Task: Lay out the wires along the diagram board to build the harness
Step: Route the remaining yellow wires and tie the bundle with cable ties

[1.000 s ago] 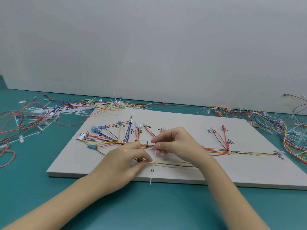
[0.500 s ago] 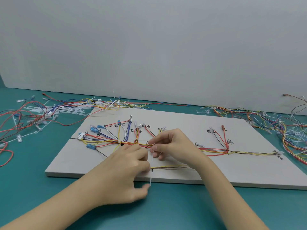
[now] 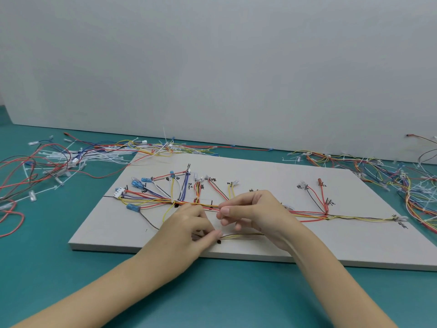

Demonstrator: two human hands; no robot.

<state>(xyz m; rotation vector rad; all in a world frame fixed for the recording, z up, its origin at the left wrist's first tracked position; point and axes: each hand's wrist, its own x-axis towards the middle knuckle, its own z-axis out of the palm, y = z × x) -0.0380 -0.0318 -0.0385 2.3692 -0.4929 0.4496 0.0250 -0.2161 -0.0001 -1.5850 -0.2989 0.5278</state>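
1. The flat pale-grey diagram board [image 3: 272, 247] lies on the teal desk [image 3: 71, 292], and the red, yellow and blue wires [image 3: 151, 200] fan from its 9 o'clock side into a trunk running toward 3 o'clock, following the hand-written marks.
2. Our left hand [image 3: 189, 229] pinches the short yellow-and-brown branch bundle [image 3: 241, 236] near the board's 6 o'clock edge, fingers [image 3: 212, 234] pressed together on it; we judge this pins the strands while they are bound.
3. Our right hand [image 3: 254, 213] hovers just beyond, at 12 o'clock of that pinch, thumb and forefinger closed tip to tip. Whether they grip anything we cannot tell.
4. Half a second ago a thin white tie strip hung down between the hands, past the board's near edge; now it does not show, and the left hand has moved up from the desk edge onto the bundle.
5. Loose spare wires and white cable ties [image 3: 59, 162] sprawl at 10 o'clock, and another tangle of finished harnesses [image 3: 390, 176] at 2 o'clock.
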